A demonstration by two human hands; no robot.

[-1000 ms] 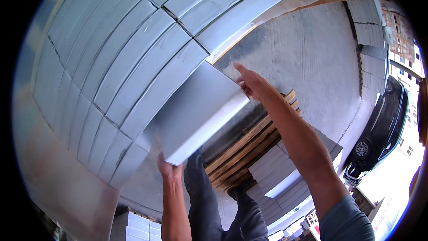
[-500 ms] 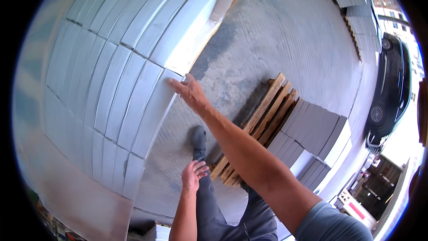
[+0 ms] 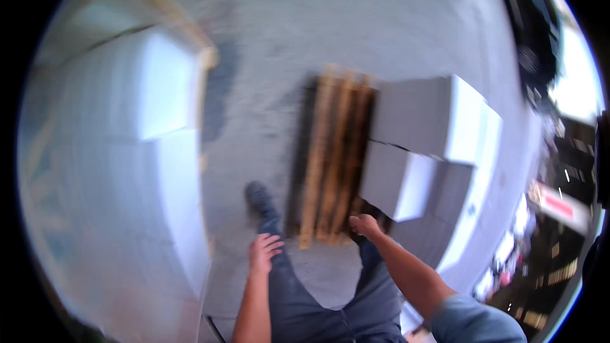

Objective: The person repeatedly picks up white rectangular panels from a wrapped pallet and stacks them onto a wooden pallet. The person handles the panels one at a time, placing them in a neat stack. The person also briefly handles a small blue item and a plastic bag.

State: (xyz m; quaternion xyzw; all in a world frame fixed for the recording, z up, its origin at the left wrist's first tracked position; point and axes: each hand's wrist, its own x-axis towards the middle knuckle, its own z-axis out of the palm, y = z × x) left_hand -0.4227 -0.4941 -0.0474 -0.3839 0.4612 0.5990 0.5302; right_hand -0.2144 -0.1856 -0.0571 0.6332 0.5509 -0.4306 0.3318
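Note:
My left hand (image 3: 264, 253) hangs in front of my left leg, its fingers apart and nothing in them. Over my right knee is my right hand (image 3: 365, 225), close to the near end of a wooden pallet (image 3: 335, 159); motion smears its fingers, so their pose is unclear. Just beyond that hand, on the pallet's right side, stands a stack of grey and white box-like blocks (image 3: 410, 111). To my left rises a larger stack of white box-like blocks (image 3: 168, 86), blurred, and neither hand touches it.
Grey concrete floor (image 3: 273, 44) runs between the two stacks. A wooden edge (image 3: 206, 57) borders the left stack. A dark car (image 3: 527, 32) stands at the far right, with a red and white panel (image 3: 559, 206) and blurred clutter nearer on that side.
My right hand has left the white stack and moved right, down beside the pallet. The view has turned right, bringing the pallet and grey stack toward the middle. My left hand stays low.

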